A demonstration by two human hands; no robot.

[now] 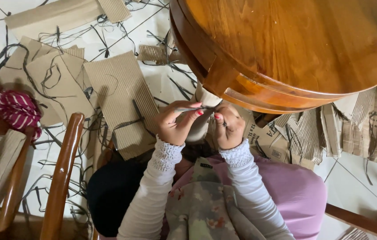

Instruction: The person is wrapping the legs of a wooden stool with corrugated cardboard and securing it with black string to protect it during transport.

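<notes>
Seen from the head camera, two hands work close together just under the rim of one round wooden table point(286, 49): the left hand point(176, 122) pinches a thin dark strand point(188, 109) between its fingertips, and the right hand point(227, 126) is curled shut around something too hidden to tell. Around them the floor point(162, 82) carries several corrugated cardboard pieces point(119, 95) and many loose dark strands, with one striped cloth bundle point(13, 109) far left and a wooden chair rail point(62, 173) near left.
</notes>
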